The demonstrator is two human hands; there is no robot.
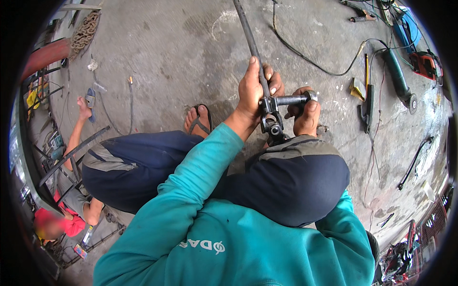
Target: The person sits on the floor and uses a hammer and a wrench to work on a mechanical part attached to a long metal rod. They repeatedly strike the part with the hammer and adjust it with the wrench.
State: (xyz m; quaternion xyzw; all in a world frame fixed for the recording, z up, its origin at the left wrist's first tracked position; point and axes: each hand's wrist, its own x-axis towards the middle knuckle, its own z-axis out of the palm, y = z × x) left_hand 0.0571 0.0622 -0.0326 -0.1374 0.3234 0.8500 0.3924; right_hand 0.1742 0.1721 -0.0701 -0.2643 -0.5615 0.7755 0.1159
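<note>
A long dark steel shaft (249,33) with a universal joint (271,119) at its near end is held between my knees, slanting away from me. My left hand (255,88) is wrapped round the shaft just above the joint, thumb along it. From the joint a short steel bar (291,100) sticks out to the right, ending in a round ringed head. My right hand (307,114), reaching round my right knee, is closed on that bar at its head; some fingers are hidden under it. Below the joint, the lower part is hidden by my right knee.
On the concrete floor at right lie a green angle grinder (397,74), a yellow pencil (367,69), a dark bent rod (414,162) and cables (305,59). A heavy chain (85,32) hangs at upper left. At far left, another person in red (71,221) is beside metal framing.
</note>
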